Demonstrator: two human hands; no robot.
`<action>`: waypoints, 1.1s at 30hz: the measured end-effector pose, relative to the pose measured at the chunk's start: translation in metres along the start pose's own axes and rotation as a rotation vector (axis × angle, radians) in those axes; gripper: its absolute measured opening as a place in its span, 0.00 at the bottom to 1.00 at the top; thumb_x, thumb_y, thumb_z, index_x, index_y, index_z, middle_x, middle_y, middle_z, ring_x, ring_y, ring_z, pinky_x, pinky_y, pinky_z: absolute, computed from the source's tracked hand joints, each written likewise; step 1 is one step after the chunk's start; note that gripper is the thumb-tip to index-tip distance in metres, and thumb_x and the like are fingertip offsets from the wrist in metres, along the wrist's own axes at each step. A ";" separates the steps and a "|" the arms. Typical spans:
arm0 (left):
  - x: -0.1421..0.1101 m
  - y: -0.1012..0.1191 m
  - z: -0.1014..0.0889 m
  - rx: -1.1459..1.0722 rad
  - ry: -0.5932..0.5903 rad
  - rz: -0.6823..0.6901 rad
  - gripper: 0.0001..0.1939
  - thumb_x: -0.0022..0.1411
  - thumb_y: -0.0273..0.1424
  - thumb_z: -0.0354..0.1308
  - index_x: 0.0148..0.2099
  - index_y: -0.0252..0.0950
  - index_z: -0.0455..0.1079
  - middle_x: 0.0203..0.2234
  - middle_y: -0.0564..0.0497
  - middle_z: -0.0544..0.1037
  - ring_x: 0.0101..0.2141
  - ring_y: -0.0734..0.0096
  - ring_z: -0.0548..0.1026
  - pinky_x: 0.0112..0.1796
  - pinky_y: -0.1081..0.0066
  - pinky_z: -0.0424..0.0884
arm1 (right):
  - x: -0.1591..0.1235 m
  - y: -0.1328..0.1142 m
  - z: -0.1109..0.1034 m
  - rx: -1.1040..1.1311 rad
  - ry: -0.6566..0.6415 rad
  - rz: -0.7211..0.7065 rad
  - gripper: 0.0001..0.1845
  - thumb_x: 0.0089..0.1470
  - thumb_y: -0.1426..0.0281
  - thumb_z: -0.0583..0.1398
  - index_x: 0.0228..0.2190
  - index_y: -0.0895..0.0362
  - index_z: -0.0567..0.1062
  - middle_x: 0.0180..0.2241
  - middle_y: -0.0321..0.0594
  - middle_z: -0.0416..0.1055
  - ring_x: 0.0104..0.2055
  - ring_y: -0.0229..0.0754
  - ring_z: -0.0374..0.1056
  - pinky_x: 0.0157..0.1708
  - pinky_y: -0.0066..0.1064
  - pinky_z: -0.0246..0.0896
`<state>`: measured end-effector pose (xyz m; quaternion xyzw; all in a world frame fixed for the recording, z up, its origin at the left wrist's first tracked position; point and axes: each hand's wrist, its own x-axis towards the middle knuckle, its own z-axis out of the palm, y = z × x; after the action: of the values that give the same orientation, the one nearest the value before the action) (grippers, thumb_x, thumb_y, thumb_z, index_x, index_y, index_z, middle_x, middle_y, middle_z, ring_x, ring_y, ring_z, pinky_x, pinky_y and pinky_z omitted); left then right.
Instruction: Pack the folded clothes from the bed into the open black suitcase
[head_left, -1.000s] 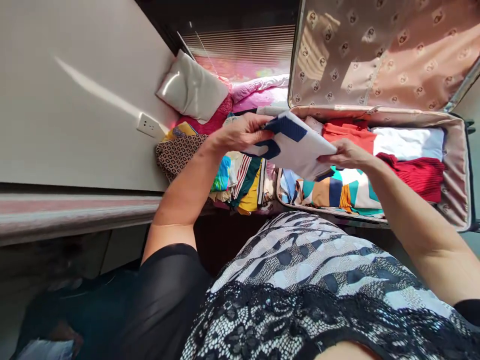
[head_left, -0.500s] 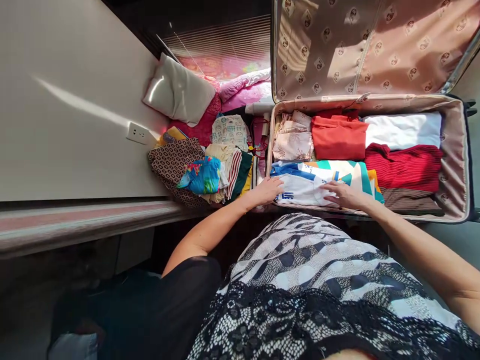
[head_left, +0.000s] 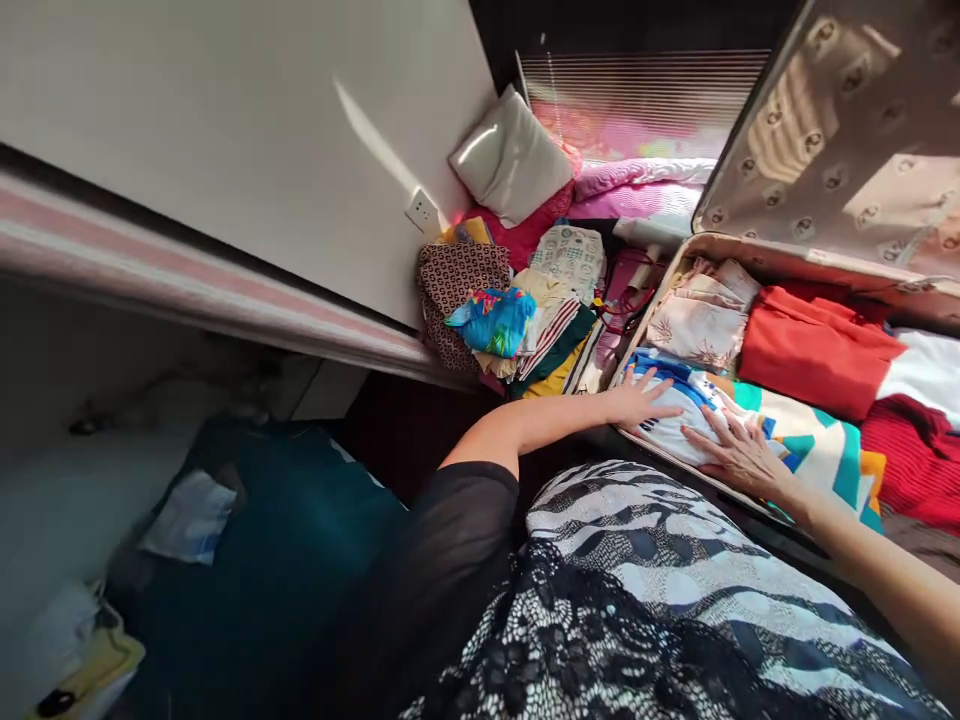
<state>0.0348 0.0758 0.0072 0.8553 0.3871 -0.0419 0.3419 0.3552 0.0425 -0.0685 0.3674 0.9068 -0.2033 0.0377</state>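
An open suitcase (head_left: 817,250) with a pinkish patterned lining lies in front of me on the right, filled with folded clothes. Both my hands rest on a folded white and blue garment (head_left: 679,410) in its near left corner. My left hand (head_left: 641,398) lies flat at the garment's left end with fingers spread. Beside it, my right hand (head_left: 739,455) is spread too, over the garment's right part. Around them are a teal, cream and orange patterned garment (head_left: 817,440), a pale pink folded garment (head_left: 701,320), a red garment (head_left: 817,345) and a dark red ribbed knit (head_left: 911,460).
Left of the suitcase is a heap of clothes, with a blue floral bundle (head_left: 495,320) and a brown patterned cloth (head_left: 457,290). Behind it a pale cushion (head_left: 514,155) leans by a wall socket (head_left: 422,210). Teal fabric (head_left: 300,520) spreads at lower left.
My view has swung left, so the suitcase appears farther right and tilted. Both hands stay on the white and blue garment, now closer together, with fingers spread wider.
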 end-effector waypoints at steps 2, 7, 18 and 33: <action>-0.010 0.001 -0.011 -0.116 0.124 0.014 0.38 0.63 0.35 0.71 0.74 0.55 0.74 0.82 0.46 0.55 0.78 0.33 0.56 0.73 0.34 0.55 | -0.005 -0.002 -0.009 -0.006 0.044 0.033 0.30 0.62 0.49 0.61 0.64 0.36 0.80 0.75 0.49 0.64 0.73 0.77 0.60 0.60 0.82 0.63; -0.089 -0.052 -0.048 -0.218 0.648 -0.247 0.32 0.72 0.42 0.65 0.74 0.42 0.72 0.76 0.36 0.64 0.76 0.41 0.61 0.75 0.43 0.58 | -0.002 -0.018 -0.041 -0.006 0.267 0.215 0.37 0.67 0.47 0.58 0.73 0.42 0.72 0.75 0.58 0.61 0.69 0.81 0.64 0.54 0.79 0.70; -0.170 -0.172 -0.073 -0.328 0.579 -1.190 0.46 0.72 0.37 0.66 0.82 0.29 0.50 0.76 0.22 0.60 0.75 0.36 0.63 0.70 0.50 0.63 | 0.072 -0.054 -0.059 0.174 0.487 0.152 0.33 0.70 0.55 0.58 0.72 0.49 0.69 0.66 0.61 0.68 0.63 0.68 0.72 0.61 0.65 0.71; -0.261 -0.222 -0.135 -0.676 1.010 -1.159 0.08 0.67 0.31 0.67 0.48 0.35 0.78 0.36 0.47 0.86 0.48 0.57 0.82 0.54 0.60 0.77 | 0.081 -0.060 -0.071 0.285 0.462 0.225 0.31 0.70 0.52 0.59 0.67 0.50 0.76 0.66 0.61 0.69 0.62 0.68 0.74 0.50 0.61 0.82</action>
<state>-0.3262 0.0974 0.0749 0.2885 0.8634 0.2956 0.2898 0.2606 0.0846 -0.0006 0.5036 0.8074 -0.2339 -0.1996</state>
